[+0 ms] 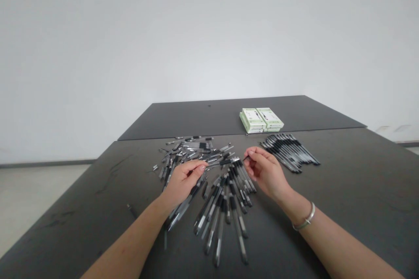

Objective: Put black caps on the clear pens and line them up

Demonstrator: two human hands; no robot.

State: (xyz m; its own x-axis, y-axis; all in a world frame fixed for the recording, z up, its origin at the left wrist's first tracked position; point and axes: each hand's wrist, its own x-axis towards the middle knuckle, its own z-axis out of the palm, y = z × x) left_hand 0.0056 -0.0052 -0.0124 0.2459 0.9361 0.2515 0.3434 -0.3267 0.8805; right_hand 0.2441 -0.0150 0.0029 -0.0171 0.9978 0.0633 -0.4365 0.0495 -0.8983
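Observation:
My left hand (183,179) pinches the rear end of a clear gel pen (223,163) between thumb and fingers. The pen lies level, its black grip pointing right. Across from it, my right hand (266,171) is closed, and a small dark piece (246,158) sticks out at its fingertips, too small to name. A gap separates that piece from the pen. Beneath and between both hands spreads a loose heap of clear pens with black grips (218,218), partly hidden by my left hand.
Right of the heap lies an ordered row of pens (290,150). Green and white boxes (262,120) are stacked farther back on the dark table (343,183). Small loose parts (155,168) lie left of the heap. A seam crosses the table before the boxes.

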